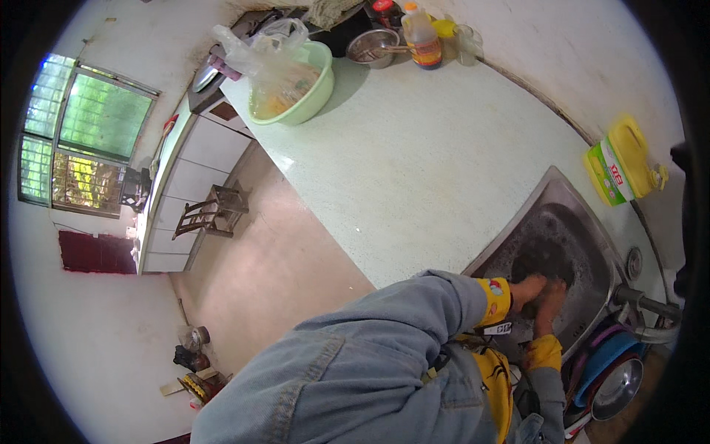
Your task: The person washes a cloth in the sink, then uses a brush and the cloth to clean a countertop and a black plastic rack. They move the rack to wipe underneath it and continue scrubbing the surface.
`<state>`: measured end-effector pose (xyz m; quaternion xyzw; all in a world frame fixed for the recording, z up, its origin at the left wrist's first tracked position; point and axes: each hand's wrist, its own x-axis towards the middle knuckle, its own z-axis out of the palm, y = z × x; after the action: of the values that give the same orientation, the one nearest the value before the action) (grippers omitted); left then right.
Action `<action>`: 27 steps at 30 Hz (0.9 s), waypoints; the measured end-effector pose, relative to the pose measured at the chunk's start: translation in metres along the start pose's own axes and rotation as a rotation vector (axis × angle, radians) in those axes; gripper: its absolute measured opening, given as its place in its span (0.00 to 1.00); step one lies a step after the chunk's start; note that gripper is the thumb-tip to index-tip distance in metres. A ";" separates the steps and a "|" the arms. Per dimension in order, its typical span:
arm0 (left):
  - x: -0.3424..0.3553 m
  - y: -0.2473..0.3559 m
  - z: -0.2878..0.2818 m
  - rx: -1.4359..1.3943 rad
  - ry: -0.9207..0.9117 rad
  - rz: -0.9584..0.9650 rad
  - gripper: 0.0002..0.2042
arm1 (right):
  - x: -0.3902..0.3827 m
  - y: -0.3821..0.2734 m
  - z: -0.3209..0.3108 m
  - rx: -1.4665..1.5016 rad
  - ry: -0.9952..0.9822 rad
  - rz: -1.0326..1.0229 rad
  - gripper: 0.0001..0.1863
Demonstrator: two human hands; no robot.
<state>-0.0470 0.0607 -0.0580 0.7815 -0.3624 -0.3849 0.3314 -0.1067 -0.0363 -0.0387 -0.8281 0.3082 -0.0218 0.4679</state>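
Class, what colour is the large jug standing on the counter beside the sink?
The jug is yellow with a green label, seen in the head view.

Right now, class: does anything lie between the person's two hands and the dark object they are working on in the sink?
Nothing visible does. The left hand and right hand both rest directly on the dark object inside the foamy steel sink. The faucet stands off to the side, apart from them.
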 end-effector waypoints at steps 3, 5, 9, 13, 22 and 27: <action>-0.010 0.018 -0.006 -0.405 0.052 0.159 0.25 | 0.021 0.033 -0.019 0.511 -0.157 0.123 0.22; -0.019 0.034 -0.025 -1.307 -0.023 -0.057 0.27 | 0.024 0.035 -0.033 0.698 -0.137 0.146 0.21; -0.043 0.037 -0.049 -1.703 0.013 -0.582 0.34 | -0.010 -0.015 -0.046 0.538 0.009 0.092 0.20; -0.046 0.029 -0.023 -1.931 -0.010 -0.336 0.36 | -0.030 -0.048 -0.021 -0.241 -0.266 -0.639 0.21; -0.022 0.030 -0.032 -1.501 0.154 -0.442 0.27 | -0.004 -0.012 -0.009 0.296 -0.047 0.052 0.21; -0.021 0.031 -0.029 -1.202 0.216 -0.392 0.28 | -0.010 -0.014 -0.005 0.155 -0.065 -0.040 0.19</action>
<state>-0.0418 0.0682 -0.0120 0.5453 0.1018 -0.4935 0.6699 -0.1099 -0.0295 -0.0228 -0.7956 0.2738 -0.0279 0.5397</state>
